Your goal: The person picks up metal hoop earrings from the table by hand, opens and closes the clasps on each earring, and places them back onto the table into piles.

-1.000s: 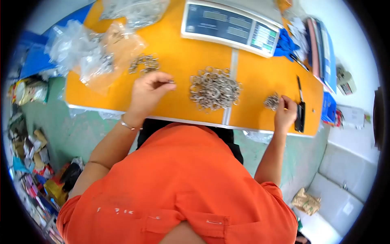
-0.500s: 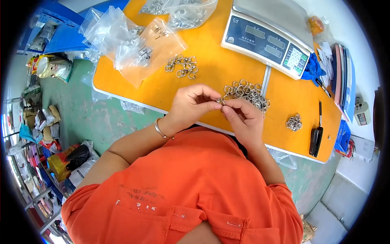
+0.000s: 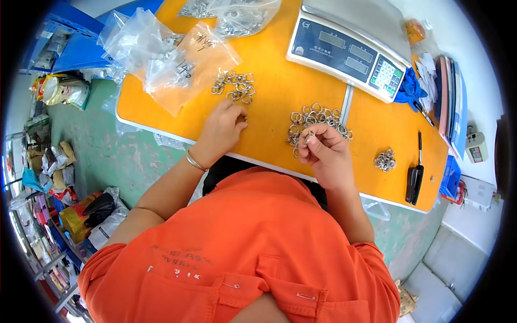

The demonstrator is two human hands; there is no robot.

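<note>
My right hand (image 3: 329,156) pinches a small metal ring clamp (image 3: 310,135) between thumb and fingers, above the near side of the largest pile of ring clamps (image 3: 318,114). My left hand (image 3: 223,128), with a bangle at its wrist, is just below a looser group of ring clamps (image 3: 235,85). Its fingers are curled with the tips drawn together; whatever lies in them, if anything, is too small to make out. A third, small heap of ring clamps (image 3: 384,160) lies to the right.
A counting scale (image 3: 344,51) stands at the back of the orange table (image 3: 269,116). Clear plastic bags (image 3: 169,70) lie back left, with bagged metal parts (image 3: 242,19) beyond. A black-handled tool (image 3: 414,183) lies at right, near upright folders (image 3: 449,102).
My hands were together at a ring clamp and are now apart. The left has moved left toward the loose group; the right has drawn slightly right, keeping a ring clamp.
</note>
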